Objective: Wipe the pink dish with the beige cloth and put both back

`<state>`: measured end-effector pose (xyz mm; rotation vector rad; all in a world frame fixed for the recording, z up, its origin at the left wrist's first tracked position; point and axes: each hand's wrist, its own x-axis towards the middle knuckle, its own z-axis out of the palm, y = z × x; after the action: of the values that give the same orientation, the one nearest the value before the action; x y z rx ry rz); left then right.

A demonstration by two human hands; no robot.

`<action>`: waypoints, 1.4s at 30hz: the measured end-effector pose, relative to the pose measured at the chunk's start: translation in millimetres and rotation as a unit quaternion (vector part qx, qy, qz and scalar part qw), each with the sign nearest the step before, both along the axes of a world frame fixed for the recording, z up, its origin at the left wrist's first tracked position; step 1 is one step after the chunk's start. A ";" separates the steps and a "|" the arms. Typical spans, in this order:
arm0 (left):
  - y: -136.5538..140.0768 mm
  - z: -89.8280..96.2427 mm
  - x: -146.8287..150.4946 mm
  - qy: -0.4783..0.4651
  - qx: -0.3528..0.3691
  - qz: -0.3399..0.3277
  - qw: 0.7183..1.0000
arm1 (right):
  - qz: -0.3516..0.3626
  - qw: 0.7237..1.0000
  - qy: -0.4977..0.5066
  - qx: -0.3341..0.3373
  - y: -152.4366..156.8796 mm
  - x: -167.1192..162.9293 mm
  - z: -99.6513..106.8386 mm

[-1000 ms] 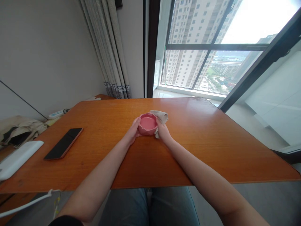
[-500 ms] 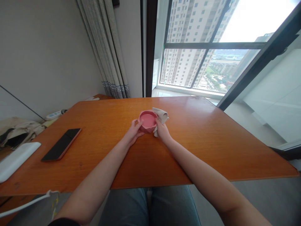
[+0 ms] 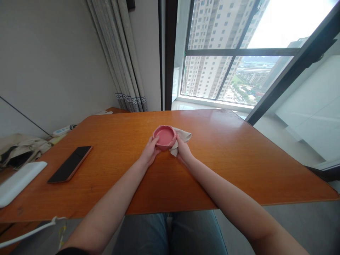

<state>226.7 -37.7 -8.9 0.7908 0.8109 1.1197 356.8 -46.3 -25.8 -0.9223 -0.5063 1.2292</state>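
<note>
A pink round dish [image 3: 165,136] with a faceted outer wall is held over the middle of the table, its hollow facing up toward me. My left hand [image 3: 150,151] grips its left side, thumb over the rim and fingers underneath. My right hand [image 3: 183,148] is closed on a light grey cloth [image 3: 183,134] at the dish's right side. Part of the cloth sticks out past the fingers to the right, and a corner hangs below. The cloth touches the dish's outer wall. My right fingertips are partly hidden behind the cloth and dish.
On the left of the wooden table [image 3: 239,166] lies a dark phone-like slab [image 3: 70,164] with a reddish edge. Beside it is a white rounded object [image 3: 21,182]. A power strip [image 3: 63,130] and crumpled fabric [image 3: 23,150] sit past the left edge. Behind stands a large window [image 3: 233,53].
The dish has shifted slightly left and turned a little in my left hand. The cloth's folds have changed, its upper part now spreading farther right and lying lower.
</note>
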 end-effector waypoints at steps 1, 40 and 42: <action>-0.3 -0.5 -0.3 0.025 -0.006 -0.008 1.000 | -0.011 1.000 0.000 0.000 1.5 2.9 0.5; 8.0 -3.4 -2.8 0.042 -0.029 0.110 0.993 | 0.084 0.996 0.018 -0.038 -5.6 -1.2 1.9; 11.0 -3.7 -5.8 0.015 -0.017 0.146 0.989 | 0.117 0.993 0.018 -0.028 -7.8 -6.7 -0.4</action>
<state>220.9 -26.7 -12.7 0.6751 0.9907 1.3510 350.1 -54.0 -26.3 -0.9044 -0.5660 1.4748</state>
